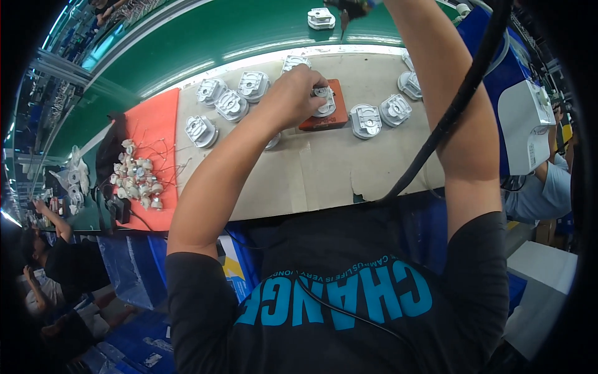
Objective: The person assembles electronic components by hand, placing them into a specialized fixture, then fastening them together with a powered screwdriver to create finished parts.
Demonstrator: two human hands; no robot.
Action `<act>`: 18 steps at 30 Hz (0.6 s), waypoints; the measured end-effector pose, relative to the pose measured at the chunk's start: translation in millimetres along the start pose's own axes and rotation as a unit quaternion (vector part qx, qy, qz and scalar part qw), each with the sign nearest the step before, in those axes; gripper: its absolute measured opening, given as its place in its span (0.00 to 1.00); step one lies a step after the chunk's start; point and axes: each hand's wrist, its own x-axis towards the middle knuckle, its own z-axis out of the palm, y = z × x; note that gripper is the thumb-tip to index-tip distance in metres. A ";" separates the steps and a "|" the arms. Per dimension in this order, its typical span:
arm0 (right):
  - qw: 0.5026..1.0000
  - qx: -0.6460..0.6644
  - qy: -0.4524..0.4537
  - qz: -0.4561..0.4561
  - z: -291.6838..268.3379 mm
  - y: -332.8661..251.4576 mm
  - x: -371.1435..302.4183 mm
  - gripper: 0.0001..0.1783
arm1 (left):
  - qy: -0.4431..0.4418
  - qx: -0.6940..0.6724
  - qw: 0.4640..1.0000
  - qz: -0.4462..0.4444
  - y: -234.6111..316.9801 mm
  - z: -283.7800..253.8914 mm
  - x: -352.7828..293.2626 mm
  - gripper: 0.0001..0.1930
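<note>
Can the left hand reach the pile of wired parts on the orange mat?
Probably yes: nothing covers the pile from above, though the left hand is busy at the white part on the small block.

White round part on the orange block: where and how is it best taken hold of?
Probably by the lower rim of the white round part, from the right and near side: its round edge shows bare there above the orange block, while the left hand covers its left.
</note>
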 end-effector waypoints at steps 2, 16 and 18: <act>0.999 0.030 0.022 -0.038 -2.1 6.4 -18.5 0.15 | 0.011 -0.008 1.000 0.007 0.1 0.8 -0.2 0.17; 0.996 0.080 -0.017 0.030 -11.0 17.4 -88.3 0.19 | 0.014 -0.047 0.999 0.009 -8.5 4.0 -2.9 0.18; 0.995 0.092 -0.018 0.036 -9.5 16.6 -89.7 0.19 | 0.016 -0.044 0.999 0.005 -8.7 4.1 -3.7 0.18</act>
